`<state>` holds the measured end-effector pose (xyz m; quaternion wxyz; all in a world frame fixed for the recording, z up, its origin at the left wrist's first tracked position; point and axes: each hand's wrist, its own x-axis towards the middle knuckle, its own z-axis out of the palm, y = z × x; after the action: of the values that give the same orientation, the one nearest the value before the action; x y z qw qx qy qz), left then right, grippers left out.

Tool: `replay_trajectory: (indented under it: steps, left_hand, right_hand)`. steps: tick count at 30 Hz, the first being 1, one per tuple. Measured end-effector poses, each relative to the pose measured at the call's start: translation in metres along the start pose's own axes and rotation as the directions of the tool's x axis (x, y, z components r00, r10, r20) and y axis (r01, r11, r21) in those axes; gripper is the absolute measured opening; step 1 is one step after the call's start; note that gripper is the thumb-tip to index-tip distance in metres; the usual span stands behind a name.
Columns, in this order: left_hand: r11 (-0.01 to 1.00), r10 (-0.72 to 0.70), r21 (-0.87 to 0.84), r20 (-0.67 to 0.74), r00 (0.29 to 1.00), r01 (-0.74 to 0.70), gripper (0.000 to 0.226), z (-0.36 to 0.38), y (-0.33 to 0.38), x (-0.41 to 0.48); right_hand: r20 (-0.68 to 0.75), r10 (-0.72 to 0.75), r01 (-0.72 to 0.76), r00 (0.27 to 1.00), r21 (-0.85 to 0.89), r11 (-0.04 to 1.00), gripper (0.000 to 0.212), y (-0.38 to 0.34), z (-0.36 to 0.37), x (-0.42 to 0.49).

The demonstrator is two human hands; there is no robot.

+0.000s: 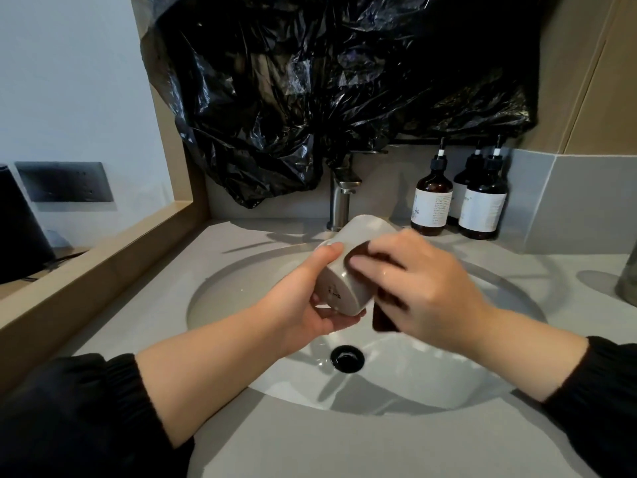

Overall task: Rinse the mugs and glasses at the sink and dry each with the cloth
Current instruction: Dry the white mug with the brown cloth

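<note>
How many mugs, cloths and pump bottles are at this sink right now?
white ceramic mug: 1
dark brown cloth: 1
dark brown pump bottles with white labels: 3
Total: 5

Black plastic sheeting (310, 81) hangs above the grey countertop (310, 446).

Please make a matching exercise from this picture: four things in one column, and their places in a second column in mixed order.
1 mug
2 cloth
3 pump bottles
4 drain

A bottom of the sink basin
B in the left hand, over the basin
C on the counter, back right
D in the right hand, against the mug

Pairs: 1-B, 2-D, 3-C, 4-A
</note>
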<state>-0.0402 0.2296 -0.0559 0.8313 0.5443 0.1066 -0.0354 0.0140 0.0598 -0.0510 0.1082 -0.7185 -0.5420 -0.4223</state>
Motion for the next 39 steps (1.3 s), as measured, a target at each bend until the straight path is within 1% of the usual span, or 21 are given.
replay_trajectory:
  steps: [2, 3, 7, 8, 10, 12, 14, 16, 19, 21, 23, 25, 26, 27, 28, 29, 31, 32, 33, 35, 39]
  left_hand:
    - [0.998, -0.007, -0.058, -0.023, 1.000, 0.006, 0.049, 0.000, 0.001, 0.001]
    - [0.998, -0.012, -0.056, -0.025, 1.000, 0.010, 0.049, 0.000, 0.001, 0.001]
    - [0.998, 0.003, 0.067, 0.003, 1.000, -0.003, 0.044, 0.000, 0.000, 0.002]
    - [0.997, 0.010, 0.077, 0.009, 1.000, -0.011, 0.045, 0.000, 0.001, 0.002]
    - [0.999, 0.023, 0.030, 0.001, 1.000, -0.023, 0.047, -0.001, 0.003, 0.001]
    - [0.998, 0.018, -0.063, -0.006, 1.000, -0.018, 0.044, -0.001, 0.004, -0.001]
    - [0.995, -0.003, -0.102, -0.005, 1.000, 0.002, 0.037, 0.001, 0.004, -0.003]
    - [0.995, -0.016, -0.101, 0.004, 1.000, 0.017, 0.041, 0.001, 0.003, -0.003]
    - [0.995, -0.002, -0.095, 0.022, 1.000, 0.004, 0.054, -0.001, 0.002, -0.001]
    - [0.994, 0.015, -0.104, 0.026, 1.000, -0.012, 0.063, -0.002, 0.003, 0.000]
    - [0.993, 0.033, -0.114, 0.024, 0.999, -0.030, 0.067, -0.004, 0.004, 0.001]
    - [0.994, 0.041, -0.101, 0.040, 0.998, -0.037, 0.063, -0.004, 0.005, 0.001]
    - [0.994, 0.039, -0.101, 0.047, 0.998, -0.034, 0.060, -0.003, 0.005, 0.001]
    - [0.994, 0.028, -0.104, 0.051, 0.998, -0.023, 0.060, -0.002, 0.005, 0.001]
    - [0.994, 0.011, -0.109, 0.053, 0.999, -0.005, 0.063, -0.002, 0.005, 0.001]
    - [0.993, -0.011, -0.116, 0.060, 0.998, 0.018, 0.066, -0.002, 0.005, 0.001]
    - [0.992, -0.057, -0.110, 0.087, 0.995, 0.067, 0.069, -0.002, 0.006, -0.001]
    - [0.991, -0.087, -0.092, 0.105, 0.991, 0.097, 0.069, -0.002, 0.006, -0.002]
    - [0.989, -0.120, -0.068, 0.124, 0.985, 0.129, 0.070, -0.003, 0.006, -0.003]
    - [0.982, -0.181, -0.025, 0.162, 0.970, 0.187, 0.074, -0.003, 0.007, -0.004]
    - [0.965, -0.261, 0.057, 0.227, 0.938, 0.255, 0.072, -0.005, 0.008, -0.001]
  right_hand:
    - [-0.058, 0.129, -0.130, 0.990, -0.024, 0.991, 0.031, 0.011, 0.000, 0.000]
    - [-0.059, 0.129, -0.130, 0.990, -0.029, 0.991, 0.033, 0.011, 0.000, -0.001]
    - [0.044, -0.182, 0.182, 0.982, 0.002, 0.983, 0.033, -0.005, 0.005, -0.002]
    - [0.050, -0.211, 0.212, 0.976, -0.004, 0.977, 0.032, -0.003, 0.005, -0.001]
    - [0.004, -0.138, 0.138, 0.990, -0.007, 0.990, 0.033, 0.007, 0.004, -0.003]
    - [-0.072, 0.088, -0.087, 0.994, 0.017, 0.996, 0.034, 0.022, 0.003, -0.006]
    - [-0.105, 0.286, -0.281, 0.952, 0.060, 0.958, 0.033, 0.029, 0.000, -0.009]
    - [-0.084, 0.308, -0.303, 0.948, 0.069, 0.951, 0.036, 0.025, -0.003, -0.011]
    - [-0.035, 0.177, -0.175, 0.984, 0.060, 0.983, 0.037, 0.014, -0.005, -0.010]
    - [-0.036, 0.280, -0.271, 0.959, 0.152, 0.950, 0.036, 0.015, -0.004, -0.005]
    - [-0.001, 0.549, -0.516, 0.836, 0.342, 0.786, 0.027, 0.020, -0.006, 0.000]
    - [0.160, 0.747, -0.708, 0.645, 0.493, 0.505, 0.021, 0.029, -0.011, 0.000]
    - [0.274, 0.782, -0.744, 0.560, 0.581, 0.329, 0.019, 0.032, -0.015, -0.001]
    - [0.391, 0.768, -0.747, 0.508, 0.643, 0.167, 0.019, 0.034, -0.019, -0.001]
    - [0.483, 0.715, -0.740, 0.505, 0.668, 0.072, 0.018, 0.034, -0.024, -0.001]
    - [0.533, 0.647, -0.745, 0.546, 0.662, 0.083, 0.017, 0.033, -0.029, -0.001]
    - [0.554, 0.546, -0.761, 0.629, 0.583, 0.284, 0.019, 0.034, -0.035, 0.001]
    - [0.547, 0.530, -0.757, 0.648, 0.542, 0.366, 0.021, 0.034, -0.037, 0.003]
    - [0.542, 0.521, -0.750, 0.660, 0.523, 0.406, 0.026, 0.033, -0.039, 0.005]
    - [0.549, 0.499, -0.739, 0.671, 0.549, 0.390, 0.038, 0.032, -0.041, 0.006]
    - [0.578, 0.508, -0.761, 0.638, 0.574, 0.302, 0.042, 0.029, -0.040, 0.004]
